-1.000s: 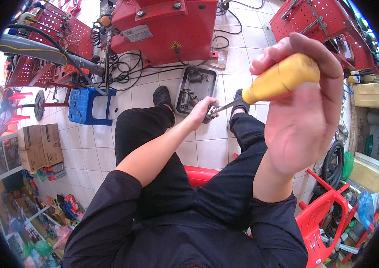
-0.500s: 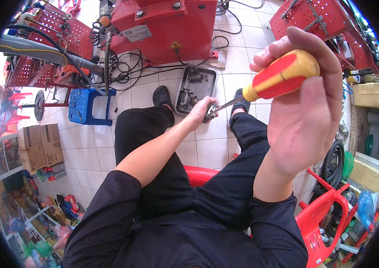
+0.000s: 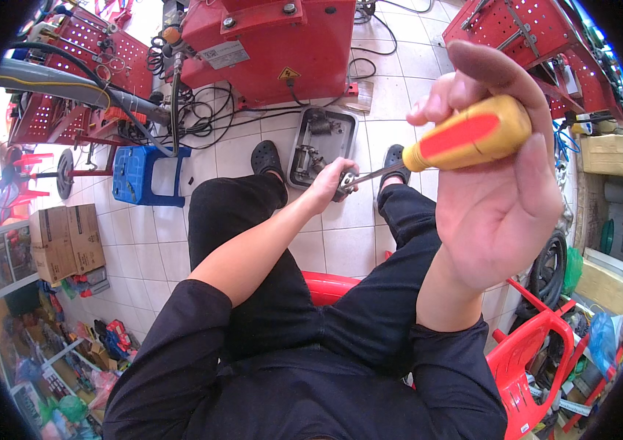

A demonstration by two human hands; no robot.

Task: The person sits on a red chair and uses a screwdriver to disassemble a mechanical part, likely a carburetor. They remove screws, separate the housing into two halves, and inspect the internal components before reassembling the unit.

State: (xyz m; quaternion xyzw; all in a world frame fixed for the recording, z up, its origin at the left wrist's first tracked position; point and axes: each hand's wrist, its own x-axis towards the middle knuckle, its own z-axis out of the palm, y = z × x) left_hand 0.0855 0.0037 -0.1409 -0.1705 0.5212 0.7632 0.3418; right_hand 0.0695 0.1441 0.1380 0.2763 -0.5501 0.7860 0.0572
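Observation:
My right hand [image 3: 487, 227] is closed around a screwdriver [image 3: 473, 133] with a fat yellow and red handle. The palm faces up, with the fingers along the handle's far side and the thumb on its near side. Its thin metal shaft slants down to the left, and the tip meets a small dark and silvery metal part [image 3: 347, 180]. That part is gripped by my left hand [image 3: 331, 185], low between my knees, above the near right corner of a grey tray [image 3: 293, 165]. The exact contact point of the tip is too small to make out.
Loose metal parts [image 3: 320, 125] lie in the tray on the tiled floor. Ahead stands a big red machine [image 3: 271, 59] with black cables. A blue stool [image 3: 132, 172] and cardboard boxes [image 3: 69, 242] are at left; a red chair [image 3: 531, 359] is at right.
The screwdriver's handle has turned about its length and its butt end has dropped slightly. My right fingers have shifted on it. My left hand stays in place with the metal part.

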